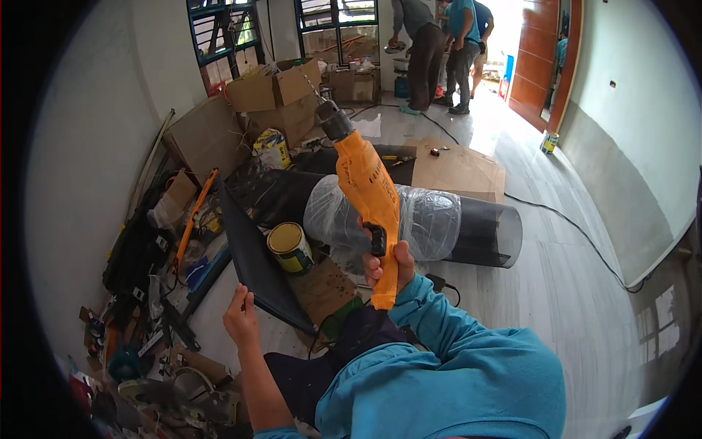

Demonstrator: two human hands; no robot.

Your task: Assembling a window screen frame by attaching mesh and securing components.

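My right hand [401,265] is wrapped round the handle of an orange power drill [369,183]. The drill points up and away, a long bit [311,86] in its black chuck. My left hand [241,316] pinches the near edge of a thin dark panel [256,256], which stands tilted to the left of the drill. Just right of the panel is a yellow-lidded paint can [290,247]. Behind the drill, a large dark roll [482,230] lies across the floor, its middle bound in clear plastic wrap [431,219].
Tools and scraps crowd the left wall, with an orange level [196,219] among them. Cardboard boxes [274,95] stand by the windows. A flat cardboard sheet [461,172] lies beyond the roll. A black cable [563,212] crosses the right floor. Several people [424,44] stand near the doorway.
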